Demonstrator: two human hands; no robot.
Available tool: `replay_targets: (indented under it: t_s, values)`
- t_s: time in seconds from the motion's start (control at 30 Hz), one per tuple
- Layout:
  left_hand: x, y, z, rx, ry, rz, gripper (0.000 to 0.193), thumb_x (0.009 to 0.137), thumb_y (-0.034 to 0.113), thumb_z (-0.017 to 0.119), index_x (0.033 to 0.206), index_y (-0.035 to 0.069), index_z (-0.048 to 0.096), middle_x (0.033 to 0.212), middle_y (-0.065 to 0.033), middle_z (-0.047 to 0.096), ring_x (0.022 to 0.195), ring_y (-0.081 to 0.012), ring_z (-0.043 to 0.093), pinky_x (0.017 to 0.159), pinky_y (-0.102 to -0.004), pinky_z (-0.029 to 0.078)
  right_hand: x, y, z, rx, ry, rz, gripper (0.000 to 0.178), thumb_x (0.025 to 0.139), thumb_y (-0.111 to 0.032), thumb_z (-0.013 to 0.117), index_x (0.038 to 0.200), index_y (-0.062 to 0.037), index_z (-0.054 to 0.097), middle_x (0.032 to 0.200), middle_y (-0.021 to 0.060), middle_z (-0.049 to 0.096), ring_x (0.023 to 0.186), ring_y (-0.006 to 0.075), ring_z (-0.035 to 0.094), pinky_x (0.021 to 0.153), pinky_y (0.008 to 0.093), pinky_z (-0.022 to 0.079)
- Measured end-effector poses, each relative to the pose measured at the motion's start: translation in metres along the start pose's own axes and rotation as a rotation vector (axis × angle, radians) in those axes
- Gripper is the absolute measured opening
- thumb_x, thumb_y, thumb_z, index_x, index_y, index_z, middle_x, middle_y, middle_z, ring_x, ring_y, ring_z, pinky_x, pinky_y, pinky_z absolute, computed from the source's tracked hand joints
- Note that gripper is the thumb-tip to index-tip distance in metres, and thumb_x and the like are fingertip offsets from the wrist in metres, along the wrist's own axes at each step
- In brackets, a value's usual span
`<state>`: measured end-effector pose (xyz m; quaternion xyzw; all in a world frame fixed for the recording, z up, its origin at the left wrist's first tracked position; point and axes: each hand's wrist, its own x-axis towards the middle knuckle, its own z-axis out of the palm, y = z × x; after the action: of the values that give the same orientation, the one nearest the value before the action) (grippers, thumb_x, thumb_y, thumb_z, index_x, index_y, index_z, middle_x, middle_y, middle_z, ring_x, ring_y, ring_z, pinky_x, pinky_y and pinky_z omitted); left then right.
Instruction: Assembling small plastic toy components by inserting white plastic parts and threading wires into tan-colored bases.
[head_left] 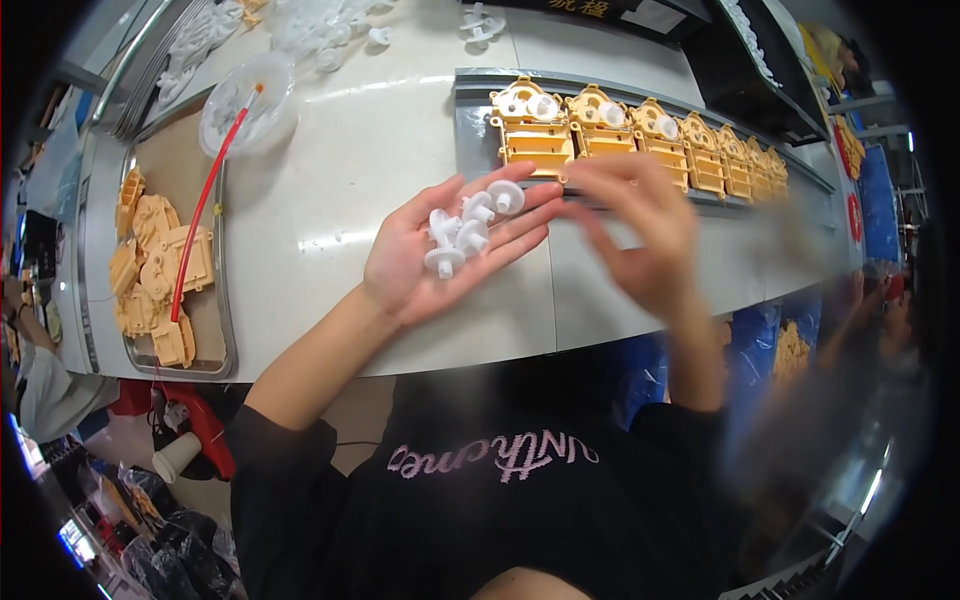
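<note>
Gears [468, 232], small and white, lay loose in my open left palm [440, 255] while my blurred right hand [645, 235], grip unreadable, hovered beside the yellow housings [640, 135] on the conveyor [470, 120], several already fitted, I judged.

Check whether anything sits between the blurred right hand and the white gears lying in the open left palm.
Nothing visible does. The white gears lie uncovered on the open left hand; the right hand is beside them, motion-blurred, with only bare table in the gap.

Five white gears [468, 228]; seven orange housings [640, 135] in a row.
</note>
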<state>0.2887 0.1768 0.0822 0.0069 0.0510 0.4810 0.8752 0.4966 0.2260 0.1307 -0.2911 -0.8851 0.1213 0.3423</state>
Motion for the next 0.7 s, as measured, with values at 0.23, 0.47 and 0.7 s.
replay_targets:
  t_s: [0.23, 0.47, 0.7]
  values:
    - [0.003, -0.008, 0.0, 0.05, 0.095, -0.051, 0.053, 0.1, 0.027, 0.028, 0.142, -0.006, 0.028, 0.144, -0.0249, 0.035, 0.136, -0.0332, 0.032, 0.116, -0.0436, 0.023, -0.003, -0.006, 0.024, 0.203, -0.105, 0.267, 0.033, 0.071, 0.003, 0.071, 0.103, -0.0018, 0.066, 0.093, 0.0099, 0.063, 0.079, 0.0203, 0.059, 0.072, 0.03, 0.049]
    - [0.003, -0.013, -0.003, 0.045, 0.072, -0.062, 0.055, 0.1, 0.029, 0.03, 0.144, -0.003, 0.024, 0.146, -0.0259, 0.029, 0.139, -0.0363, 0.026, 0.115, -0.0435, 0.023, -0.018, 0.03, -0.012, 0.282, 0.219, 0.447, 0.014, 0.079, 0.0, 0.07, 0.093, -0.0002, 0.068, 0.088, 0.0069, 0.065, 0.081, 0.0144, 0.061, 0.072, 0.0263, 0.048]
    - [0.008, -0.019, 0.001, 0.018, 0.101, -0.085, 0.056, 0.1, 0.03, 0.029, 0.145, -0.003, 0.022, 0.148, -0.0264, 0.025, 0.14, -0.0367, 0.024, 0.115, -0.0442, 0.023, -0.047, 0.141, -0.075, -0.535, 0.381, 0.289, 0.007, 0.08, -0.003, 0.069, 0.086, -0.0035, 0.068, 0.089, 0.0067, 0.065, 0.081, 0.0217, 0.064, 0.071, 0.0306, 0.05]
